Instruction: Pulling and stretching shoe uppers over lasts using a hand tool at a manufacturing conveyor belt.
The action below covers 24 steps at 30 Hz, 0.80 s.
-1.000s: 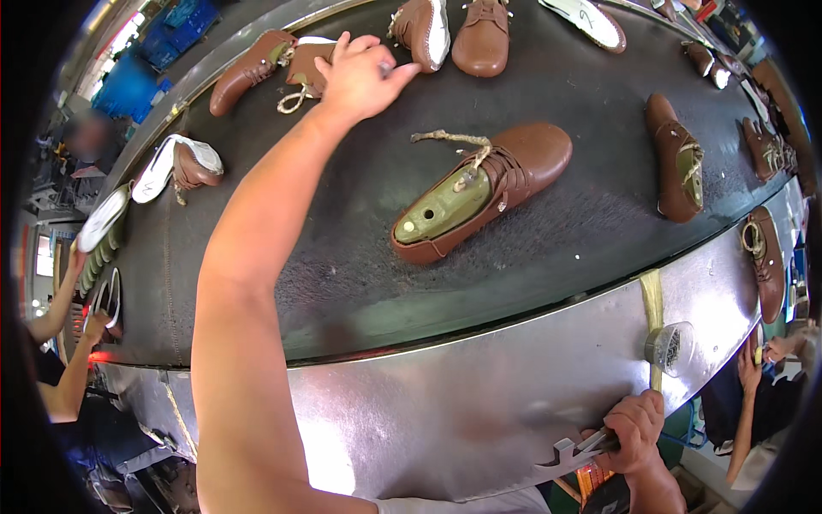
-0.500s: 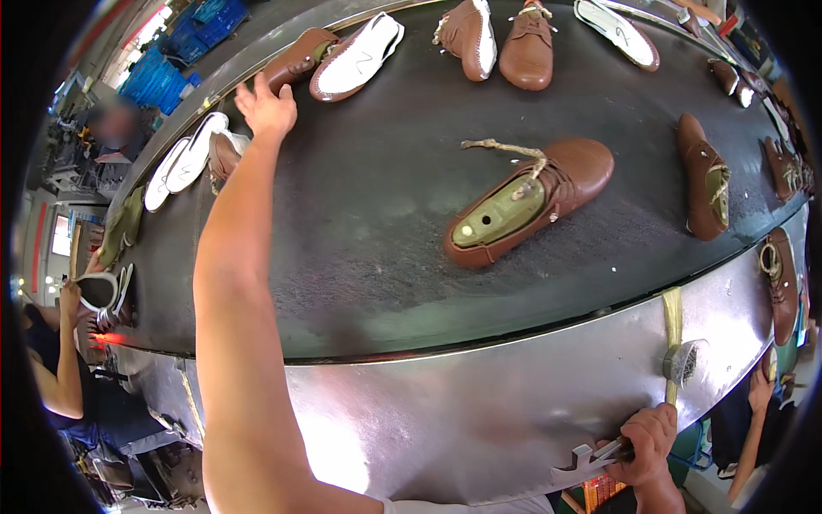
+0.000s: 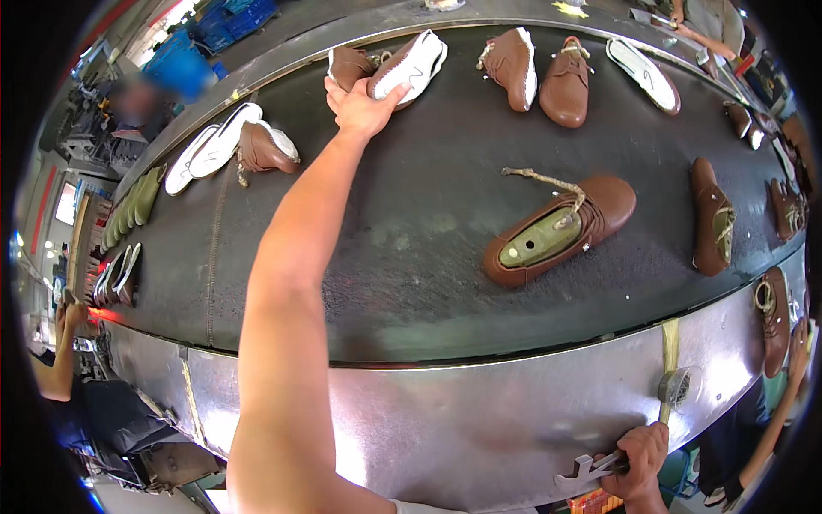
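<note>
My left hand reaches to the far side of the dark belt. Its fingers and thumb close round the toe end of a brown shoe lying sole up, its white sole showing. The fingers also lie against the brown shoe beside it, partly covered by my hand. At the near edge my right hand grips a metal hand tool with a pronged head, seemingly pincers. Between my hands, a brown lace-up shoe lies on the belt, a green last inside and a cord trailing from its laces.
More brown shoes and white-soled ones stand along the belt. Green lasts line its left end. A metal ledge carries a round dish of small dark bits. Another person's arm shows at left.
My left hand has moved right and closed on the white-soled shoe's toe. My right hand still holds the tool. The whole view has shifted slightly.
</note>
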Each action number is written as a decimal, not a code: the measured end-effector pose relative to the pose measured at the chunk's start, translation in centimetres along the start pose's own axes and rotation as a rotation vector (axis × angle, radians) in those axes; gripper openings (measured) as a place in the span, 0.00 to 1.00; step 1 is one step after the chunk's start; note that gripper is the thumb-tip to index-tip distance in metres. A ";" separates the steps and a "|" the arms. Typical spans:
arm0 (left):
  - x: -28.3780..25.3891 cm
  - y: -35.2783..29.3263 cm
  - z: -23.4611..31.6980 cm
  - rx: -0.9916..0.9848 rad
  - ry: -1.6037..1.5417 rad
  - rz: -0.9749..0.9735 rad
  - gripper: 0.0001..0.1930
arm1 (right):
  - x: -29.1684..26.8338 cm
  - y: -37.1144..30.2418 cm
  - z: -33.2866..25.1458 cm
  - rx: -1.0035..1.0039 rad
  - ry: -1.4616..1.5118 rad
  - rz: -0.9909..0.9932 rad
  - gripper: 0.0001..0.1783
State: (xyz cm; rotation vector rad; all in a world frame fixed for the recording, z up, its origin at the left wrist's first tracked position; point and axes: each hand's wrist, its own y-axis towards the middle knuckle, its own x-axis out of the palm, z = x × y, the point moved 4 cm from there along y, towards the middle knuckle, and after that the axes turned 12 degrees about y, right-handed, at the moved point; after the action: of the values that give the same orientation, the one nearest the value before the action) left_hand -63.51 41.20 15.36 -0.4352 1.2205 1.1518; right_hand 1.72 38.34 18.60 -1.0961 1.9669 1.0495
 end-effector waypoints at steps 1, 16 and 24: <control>-0.6 0.0 0.5 -0.064 0.035 -0.020 0.46 | 0.0 0.1 0.0 0.007 0.007 -0.009 0.22; -1.5 -5.8 3.8 -0.196 0.047 -0.065 0.38 | 1.0 0.7 -1.1 -0.048 0.050 0.073 0.18; -6.6 -8.3 -5.0 0.180 0.387 0.224 0.31 | 1.8 1.3 -1.8 -0.061 0.043 0.109 0.21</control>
State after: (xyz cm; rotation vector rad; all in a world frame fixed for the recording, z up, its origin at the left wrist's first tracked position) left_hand -58.32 30.83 16.99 -0.4030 1.7304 1.1654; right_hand -0.56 36.53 18.40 -1.0616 2.0604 1.1588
